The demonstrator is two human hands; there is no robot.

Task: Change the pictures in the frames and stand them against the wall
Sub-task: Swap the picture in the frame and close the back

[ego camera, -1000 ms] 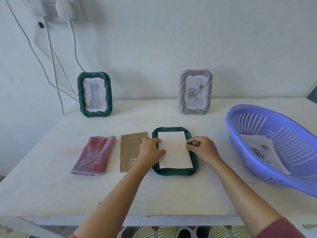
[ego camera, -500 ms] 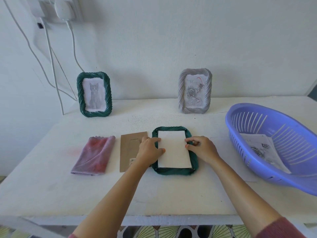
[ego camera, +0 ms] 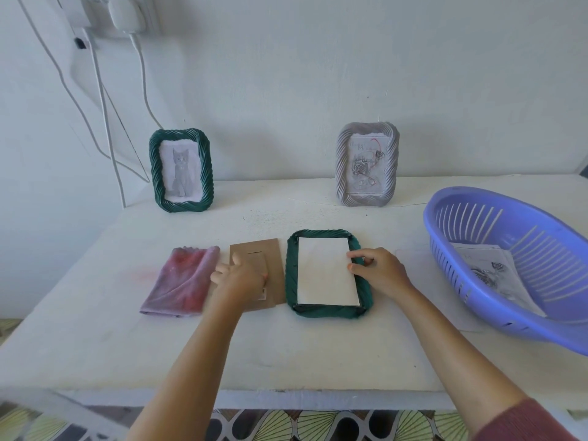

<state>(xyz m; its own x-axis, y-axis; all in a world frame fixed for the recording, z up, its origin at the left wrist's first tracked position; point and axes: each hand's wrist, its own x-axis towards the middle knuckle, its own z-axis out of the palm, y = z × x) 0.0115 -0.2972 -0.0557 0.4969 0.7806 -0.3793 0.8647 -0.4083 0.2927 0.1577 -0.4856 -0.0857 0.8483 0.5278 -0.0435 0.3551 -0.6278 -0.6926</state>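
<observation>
A dark green frame [ego camera: 324, 310] lies face down at the table's middle, with a white sheet [ego camera: 326, 275] resting blank side up in its recess. My right hand [ego camera: 380, 270] presses on the frame's right edge, fingertips touching the sheet. Left of the frame lies a brown cardboard backing [ego camera: 273, 253]; my left hand [ego camera: 240, 275] rests flat on it, fingers spread. Against the wall stand a green frame with a cat picture [ego camera: 181, 170] and a grey frame with a rose picture [ego camera: 367, 163].
A folded pink-purple cloth [ego camera: 179, 281] lies left of the backing. A blue plastic basket [ego camera: 515, 265] with printed sheets [ego camera: 493, 272] inside sits at the right. White cables [ego camera: 105, 128] hang down the wall at the left. The table's front edge [ego camera: 286, 399] is near me.
My left hand has left the frame's left edge and moved left onto the cardboard backing. My right hand has stayed on the frame's right edge.
</observation>
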